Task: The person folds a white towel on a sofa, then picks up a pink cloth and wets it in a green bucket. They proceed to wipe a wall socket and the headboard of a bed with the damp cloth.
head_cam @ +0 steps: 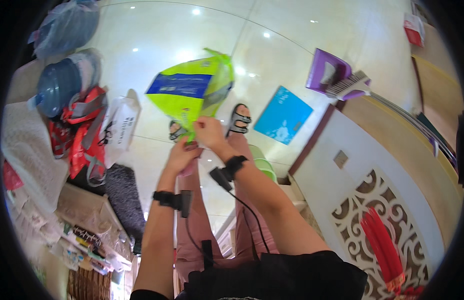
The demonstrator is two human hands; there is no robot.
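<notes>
A lime-green plastic bag (pixel 179 107) with a blue printed band hangs from both hands, spread out in front of my legs. My left hand (pixel 184 154) pinches its gathered lower end. Just beside it, my right hand (pixel 208 131) grips the bag's edge with curled fingers. The bag's far end sticks up in a loose corner, and its right side is creased and partly see-through. Whether anything is inside cannot be made out. Black straps with small devices and cables are on both wrists.
A blue flat board (pixel 283 115) lies on the tiled floor by my right foot, near a purple dustpan (pixel 327 71) and broom (pixel 350 85). A green bucket (pixel 265 165) stands behind my right leg. At left are red bags (pixel 87 127), a white bag (pixel 123 122) and a water jug (pixel 59 88).
</notes>
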